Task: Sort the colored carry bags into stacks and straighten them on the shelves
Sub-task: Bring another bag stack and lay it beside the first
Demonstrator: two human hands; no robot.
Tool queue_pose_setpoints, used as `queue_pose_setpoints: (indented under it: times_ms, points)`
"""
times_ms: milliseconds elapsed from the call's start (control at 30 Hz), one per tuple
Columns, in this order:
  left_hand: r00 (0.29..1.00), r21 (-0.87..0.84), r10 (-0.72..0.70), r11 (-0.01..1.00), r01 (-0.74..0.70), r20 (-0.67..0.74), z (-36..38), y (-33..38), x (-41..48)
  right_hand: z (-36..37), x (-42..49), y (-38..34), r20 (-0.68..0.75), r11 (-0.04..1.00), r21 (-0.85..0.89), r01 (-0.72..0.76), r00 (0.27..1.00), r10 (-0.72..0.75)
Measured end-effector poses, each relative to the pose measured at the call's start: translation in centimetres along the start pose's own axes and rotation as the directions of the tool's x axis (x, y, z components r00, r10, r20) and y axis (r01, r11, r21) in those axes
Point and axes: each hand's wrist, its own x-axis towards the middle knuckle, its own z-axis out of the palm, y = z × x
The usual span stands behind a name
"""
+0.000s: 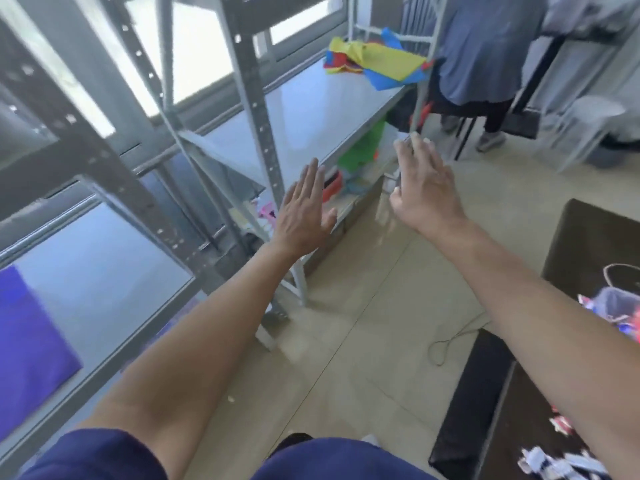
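A loose heap of yellow, blue and red carry bags point(377, 60) lies at the far end of the grey metal shelf point(311, 109). A flat purple bag point(27, 341) lies on the near shelf at the lower left. Green and red bags point(360, 150) sit on a lower shelf, partly hidden. My left hand point(304, 209) and my right hand point(426, 185) are stretched out in the air in front of the shelf, fingers straight, holding nothing.
Grey perforated shelf posts point(252, 98) stand between the shelf bays. A person in a blue top point(485, 46) stands at the far end. A dark table point(588, 258) with a bag and wrappers is at the right. A cord point(450, 344) lies on the tiled floor.
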Motion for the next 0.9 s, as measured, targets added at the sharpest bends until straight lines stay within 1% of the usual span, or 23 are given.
queue_pose_setpoints:
  times_ms: [133, 200, 333, 400, 567, 700, 833, 900]
  points:
    - [0.999, 0.015, 0.047, 0.999, -0.047, -0.004, 1.6, 2.6, 7.8, -0.2, 4.3, 5.0, -0.007, 0.999, -0.013, -0.043, 0.999, 0.043]
    - [0.998, 0.016, 0.064, 0.998, -0.063, -0.004, 2.7, 3.7, 11.6, 0.5, 6.8, 7.2, 0.003, 0.997, -0.014, -0.08, 0.997, 0.08]
    - [0.995, -0.008, 0.099, 0.995, -0.099, 0.008, 5.5, 4.5, 19.7, 2.9, 13.1, 11.0, 0.035, 0.995, -0.041, -0.092, 0.995, 0.093]
    - [0.996, -0.021, 0.093, 0.995, -0.093, 0.009, 7.4, 4.1, 24.1, 4.1, 17.0, 13.2, 0.043, 0.993, -0.045, -0.106, 0.993, 0.108]
    - [0.999, -0.088, 0.043, 0.995, -0.041, 0.025, 11.5, 2.2, 35.1, 5.5, 27.5, 19.6, 0.014, 0.971, -0.013, -0.237, 0.971, 0.237]
    - [0.998, -0.118, -0.017, 0.993, 0.024, 0.062, 13.7, 1.8, 44.6, 6.9, 35.4, 23.2, 0.0, 0.974, 0.007, -0.226, 0.974, 0.226]
    - [0.996, -0.1, -0.01, 0.995, 0.019, 0.094, 16.2, 2.7, 52.8, 8.7, 42.7, 26.8, 0.016, 0.977, 0.025, -0.21, 0.978, 0.21]
    - [0.993, -0.098, -0.029, 0.994, 0.04, 0.114, 18.0, 3.2, 56.8, 9.9, 46.4, 29.4, 0.023, 0.979, 0.027, -0.204, 0.979, 0.204]
